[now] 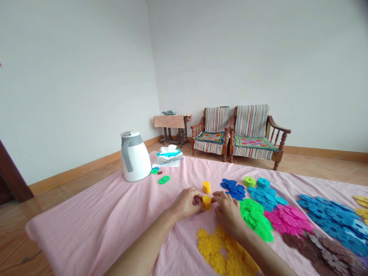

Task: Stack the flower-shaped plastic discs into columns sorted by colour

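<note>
Yellow disc stack (206, 202): upright, low at the pink cloth (100, 222), pressed from both sides so it stays aligned.
Left hand (185, 203): fingertips clamped on it.
Right hand (228, 212): likewise — opposing grip.
Loose yellow discs (214, 245): heaped near the wrists — within reach.

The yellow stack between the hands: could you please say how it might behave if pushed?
Probably light: the yellow stack looks like thin plastic discs. If they are merely piled, a sideways push could topple or scatter them.
</note>
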